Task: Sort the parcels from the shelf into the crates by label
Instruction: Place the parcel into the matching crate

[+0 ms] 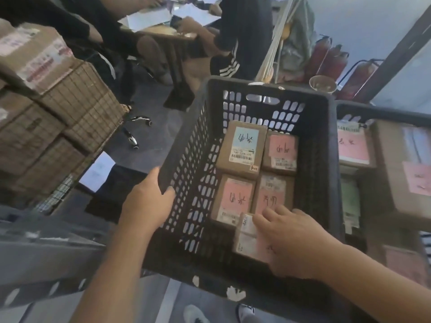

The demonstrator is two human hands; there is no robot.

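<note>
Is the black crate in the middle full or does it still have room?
Still has room: the black crate holds four parcels lying flat in one layer, plus a fifth parcel under the right hand.

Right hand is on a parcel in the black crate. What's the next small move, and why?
Probably lower the parcel flat into the near row and let go: the right hand holds it above the free space, four parcels fill the far rows, and the left hand grips the crate rim.
</note>
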